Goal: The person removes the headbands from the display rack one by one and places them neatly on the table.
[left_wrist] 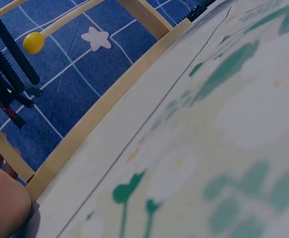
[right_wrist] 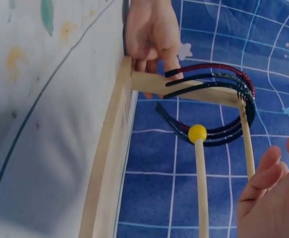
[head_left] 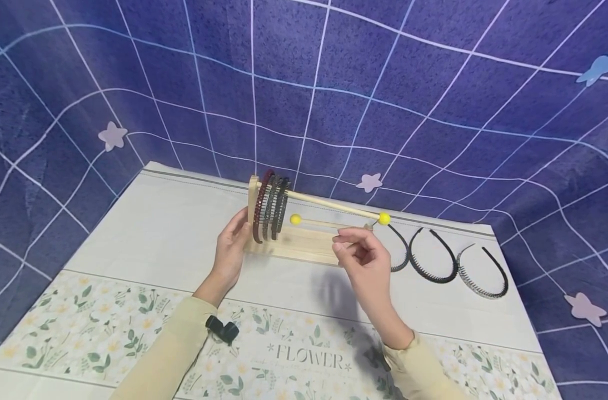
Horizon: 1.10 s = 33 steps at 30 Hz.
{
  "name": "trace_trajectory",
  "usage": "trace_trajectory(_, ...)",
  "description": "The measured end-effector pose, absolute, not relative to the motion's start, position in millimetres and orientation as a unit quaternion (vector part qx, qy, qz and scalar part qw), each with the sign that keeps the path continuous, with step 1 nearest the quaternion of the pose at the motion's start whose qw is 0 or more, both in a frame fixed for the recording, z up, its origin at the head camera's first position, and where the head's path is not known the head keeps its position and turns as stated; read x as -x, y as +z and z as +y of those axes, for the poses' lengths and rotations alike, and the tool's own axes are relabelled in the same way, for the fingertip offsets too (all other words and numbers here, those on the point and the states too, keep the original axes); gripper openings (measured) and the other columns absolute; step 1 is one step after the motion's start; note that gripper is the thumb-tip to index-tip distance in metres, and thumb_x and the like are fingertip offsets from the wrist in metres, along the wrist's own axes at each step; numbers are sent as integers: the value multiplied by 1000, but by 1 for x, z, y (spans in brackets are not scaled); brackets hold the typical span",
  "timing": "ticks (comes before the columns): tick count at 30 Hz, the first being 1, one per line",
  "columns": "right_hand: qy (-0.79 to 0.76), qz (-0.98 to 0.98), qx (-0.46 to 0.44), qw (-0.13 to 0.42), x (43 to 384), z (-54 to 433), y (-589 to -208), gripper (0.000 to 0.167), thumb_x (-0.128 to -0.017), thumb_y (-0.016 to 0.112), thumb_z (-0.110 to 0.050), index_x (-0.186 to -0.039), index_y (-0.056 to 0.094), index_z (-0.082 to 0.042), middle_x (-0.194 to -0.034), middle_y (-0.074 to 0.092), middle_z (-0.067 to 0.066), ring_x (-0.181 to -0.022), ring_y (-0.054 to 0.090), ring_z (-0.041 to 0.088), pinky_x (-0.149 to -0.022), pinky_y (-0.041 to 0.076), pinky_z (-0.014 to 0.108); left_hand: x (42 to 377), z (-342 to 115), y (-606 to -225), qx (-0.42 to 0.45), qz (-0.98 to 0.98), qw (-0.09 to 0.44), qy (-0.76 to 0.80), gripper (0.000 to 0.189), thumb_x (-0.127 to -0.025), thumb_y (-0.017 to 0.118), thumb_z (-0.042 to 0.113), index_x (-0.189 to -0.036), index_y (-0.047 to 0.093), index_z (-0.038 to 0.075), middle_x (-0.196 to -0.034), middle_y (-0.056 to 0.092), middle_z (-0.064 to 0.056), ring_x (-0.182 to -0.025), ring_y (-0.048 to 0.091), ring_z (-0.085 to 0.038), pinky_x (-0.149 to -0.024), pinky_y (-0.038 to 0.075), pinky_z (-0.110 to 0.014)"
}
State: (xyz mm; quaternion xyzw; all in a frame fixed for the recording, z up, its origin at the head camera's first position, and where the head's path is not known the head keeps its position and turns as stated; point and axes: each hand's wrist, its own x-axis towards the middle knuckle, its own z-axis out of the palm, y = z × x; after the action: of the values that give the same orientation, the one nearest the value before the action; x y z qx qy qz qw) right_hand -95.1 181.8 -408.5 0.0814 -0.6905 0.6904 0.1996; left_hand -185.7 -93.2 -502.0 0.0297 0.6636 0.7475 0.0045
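My left hand [head_left: 231, 239] grips the left upright of a light wooden rack [head_left: 294, 244], its thumb on the near side. Several toothed headbands [head_left: 271, 208], dark red, glittery grey and black, hang together on the upper rod close to that upright. A yellow ball [head_left: 384, 219] caps this rod's far right end. Below it runs a second rod with a yellow ball [head_left: 295, 219] at its left tip and no headband on it. In front of the rack's right end my right hand [head_left: 366, 261] hovers, fingers loosely bent, holding nothing; it hides the right upright.
To the right on the white table cover lie a black headband [head_left: 434, 278], a silver-and-black headband [head_left: 484, 291] and a dark headband [head_left: 401, 250] partly behind my right hand. A blue patterned cloth [head_left: 284, 83] hangs behind the table. Floral print [head_left: 134, 316] crosses the front.
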Motion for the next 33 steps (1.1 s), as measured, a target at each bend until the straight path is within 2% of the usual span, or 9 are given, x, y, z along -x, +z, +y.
trace_trajectory(8,695,-696,-74,162,99,166,-411,25,-95,81,3,-120,76,4,-102,79,4,-67,62,9,-58,50,15,184,-93,-502,-22,653,-4,757,56,-120,48,20,-172,35,6,-179,35,-8,-166,32,-25,-136,32,-33)
trace_trajectory(21,697,-705,-60,120,110,141,-415,26,-96,82,-1,-121,77,2,-107,79,19,-65,61,6,-57,48,15,186,-93,-505,-27,654,-6,756,56,-120,49,23,-172,36,7,-178,37,-7,-164,35,-25,-135,34,-32)
trace_trajectory(33,695,-711,-67,86,119,121,-410,31,-95,83,0,-125,75,2,-111,77,18,-68,62,8,-60,51,17,187,-90,-502,-25,643,-10,766,56,-119,51,19,-172,37,5,-177,39,-10,-160,40,-27,-131,40,-29)
